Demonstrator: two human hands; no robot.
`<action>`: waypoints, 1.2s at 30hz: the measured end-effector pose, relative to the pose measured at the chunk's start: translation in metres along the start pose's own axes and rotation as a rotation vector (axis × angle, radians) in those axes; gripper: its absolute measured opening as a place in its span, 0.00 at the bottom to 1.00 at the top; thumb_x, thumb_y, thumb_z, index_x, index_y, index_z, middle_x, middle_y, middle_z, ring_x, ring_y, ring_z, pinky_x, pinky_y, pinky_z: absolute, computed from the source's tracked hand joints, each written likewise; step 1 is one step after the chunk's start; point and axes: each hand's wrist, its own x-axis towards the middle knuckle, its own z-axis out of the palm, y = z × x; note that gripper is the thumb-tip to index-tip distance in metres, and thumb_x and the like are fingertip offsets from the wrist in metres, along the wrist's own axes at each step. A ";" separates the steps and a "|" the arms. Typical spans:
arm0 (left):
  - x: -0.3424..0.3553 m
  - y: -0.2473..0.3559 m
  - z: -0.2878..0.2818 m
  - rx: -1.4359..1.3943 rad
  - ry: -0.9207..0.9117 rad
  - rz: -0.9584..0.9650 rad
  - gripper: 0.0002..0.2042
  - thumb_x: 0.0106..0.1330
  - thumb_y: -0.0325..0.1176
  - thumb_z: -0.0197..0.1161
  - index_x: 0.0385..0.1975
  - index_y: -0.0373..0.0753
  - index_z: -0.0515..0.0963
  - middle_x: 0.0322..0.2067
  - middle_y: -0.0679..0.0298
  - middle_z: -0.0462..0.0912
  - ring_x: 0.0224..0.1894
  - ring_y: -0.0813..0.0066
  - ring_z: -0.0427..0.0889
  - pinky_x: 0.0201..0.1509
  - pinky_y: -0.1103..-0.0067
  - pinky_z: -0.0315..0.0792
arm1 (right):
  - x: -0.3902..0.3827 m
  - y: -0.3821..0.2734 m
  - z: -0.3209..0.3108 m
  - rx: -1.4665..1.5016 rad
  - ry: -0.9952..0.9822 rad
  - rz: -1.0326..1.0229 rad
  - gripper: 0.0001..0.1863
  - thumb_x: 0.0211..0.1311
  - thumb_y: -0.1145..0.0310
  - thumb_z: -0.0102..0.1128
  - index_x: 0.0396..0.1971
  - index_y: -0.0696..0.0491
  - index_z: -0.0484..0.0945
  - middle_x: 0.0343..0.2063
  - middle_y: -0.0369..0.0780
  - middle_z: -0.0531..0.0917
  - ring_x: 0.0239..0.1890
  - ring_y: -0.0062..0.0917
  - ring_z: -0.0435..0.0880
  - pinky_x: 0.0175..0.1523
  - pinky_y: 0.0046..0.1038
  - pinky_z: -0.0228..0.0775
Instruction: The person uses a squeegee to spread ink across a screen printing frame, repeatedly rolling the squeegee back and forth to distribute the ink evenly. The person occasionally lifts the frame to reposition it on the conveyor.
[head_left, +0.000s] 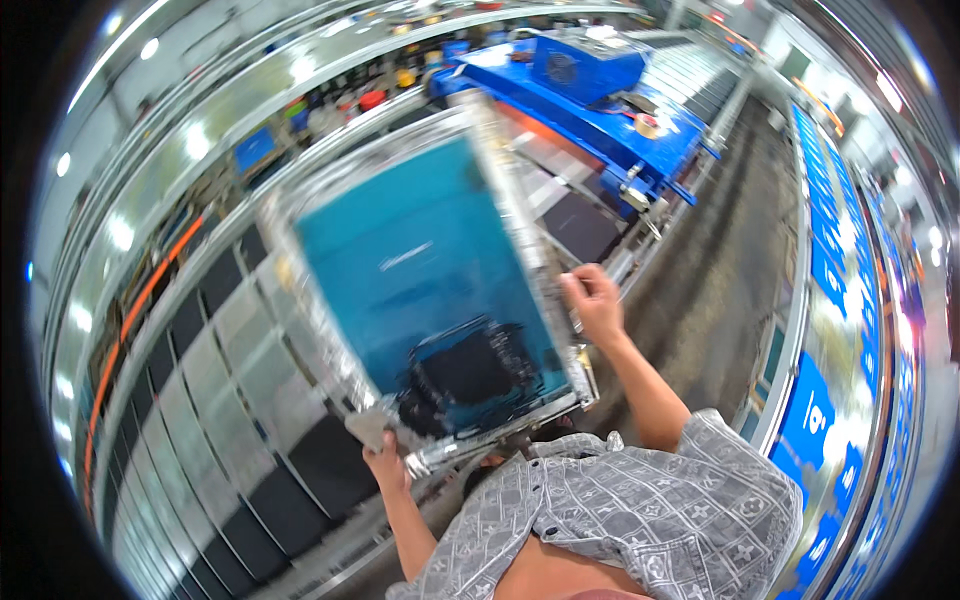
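A screen printing frame [430,270] with teal mesh is raised and tilted in front of me. Silvery tape covers its rim, and a thick patch of black ink [468,368] lies on the mesh near its lower end. My left hand [387,462] is closed round the lower left corner, beside a pale grey piece [371,425]. At the right edge, my right hand [595,303] is closed with curled fingers against the rim; its fingertips are partly hidden. Some motion blur softens the frame's outline.
Beyond the frame, a blue machine [590,75] straddles the long printing table, with a tape roll [646,124] on top. Dark panels [290,490] line the table at left. A grey floor aisle [690,290] runs along the right, bordered by another table with blue printed pieces [808,415].
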 end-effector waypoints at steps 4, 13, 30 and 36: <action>-0.052 0.060 0.083 0.129 -0.452 0.127 0.18 0.60 0.26 0.75 0.51 0.36 0.84 0.55 0.63 0.80 0.57 0.70 0.80 0.61 0.72 0.75 | -0.026 0.029 -0.108 0.209 0.104 0.385 0.08 0.70 0.66 0.68 0.35 0.52 0.78 0.21 0.28 0.73 0.18 0.11 0.67 0.20 0.19 0.58; -0.157 0.006 0.283 0.575 -0.743 0.462 0.42 0.43 0.55 0.87 0.55 0.33 0.80 0.53 0.54 0.85 0.64 0.55 0.73 0.71 0.63 0.61 | -0.124 0.154 -0.347 0.203 0.539 0.641 0.09 0.73 0.57 0.62 0.39 0.47 0.77 0.22 0.31 0.72 0.14 0.14 0.61 0.18 0.21 0.52; -0.242 -0.098 0.382 0.416 -0.909 0.292 0.36 0.50 0.36 0.85 0.60 0.36 0.76 0.51 0.60 0.87 0.54 0.71 0.83 0.60 0.72 0.74 | -0.139 0.200 -0.490 0.328 0.641 0.683 0.10 0.72 0.58 0.64 0.38 0.47 0.77 0.16 0.28 0.66 0.13 0.14 0.61 0.17 0.22 0.51; -0.226 -0.095 0.390 0.317 -0.942 0.126 0.27 0.58 0.30 0.81 0.57 0.34 0.78 0.47 0.66 0.85 0.52 0.77 0.81 0.58 0.78 0.73 | -0.123 0.191 -0.476 0.370 0.632 0.645 0.11 0.72 0.60 0.65 0.38 0.50 0.74 0.15 0.27 0.65 0.11 0.13 0.61 0.15 0.22 0.52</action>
